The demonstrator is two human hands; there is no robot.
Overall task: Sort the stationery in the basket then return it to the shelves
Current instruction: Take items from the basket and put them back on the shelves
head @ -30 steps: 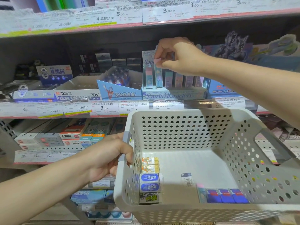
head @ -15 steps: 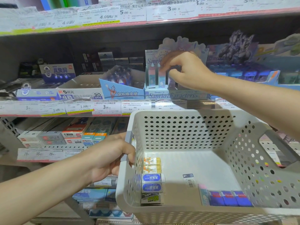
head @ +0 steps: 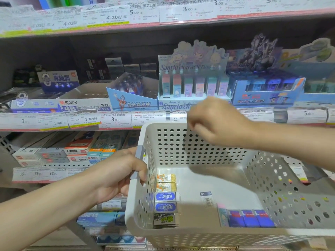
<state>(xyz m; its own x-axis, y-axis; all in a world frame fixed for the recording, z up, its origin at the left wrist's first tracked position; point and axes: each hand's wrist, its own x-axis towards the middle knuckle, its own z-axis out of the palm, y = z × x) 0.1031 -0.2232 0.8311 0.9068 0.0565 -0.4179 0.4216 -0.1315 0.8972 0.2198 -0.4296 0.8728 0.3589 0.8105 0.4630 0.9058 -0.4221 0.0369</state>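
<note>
Holding the basket [head: 199, 142] level by its rim, the left hand [head: 119, 176] is clenched; right hand [head: 215, 122] is curled, empty, above it. Erasers [head: 165, 200] inside should be picked by type.

The basket [head: 190, 142] is pale grey-white, its walls dotted with rows of round holes, and its handle [head: 138, 164] is a duller blue-grey. Inside lie two yellow erasers [head: 165, 182] with orange and white print, two white erasers [head: 165, 201] with blue ovals, a black eraser [head: 164, 219] with green lettering, and three deep-blue packs [head: 251, 218] with red marks. On the shelf, the display box [head: 193, 82] is light blue with pastel cartoon figures, and the price strips [head: 116, 121] are white edged in red and yellow.
</note>
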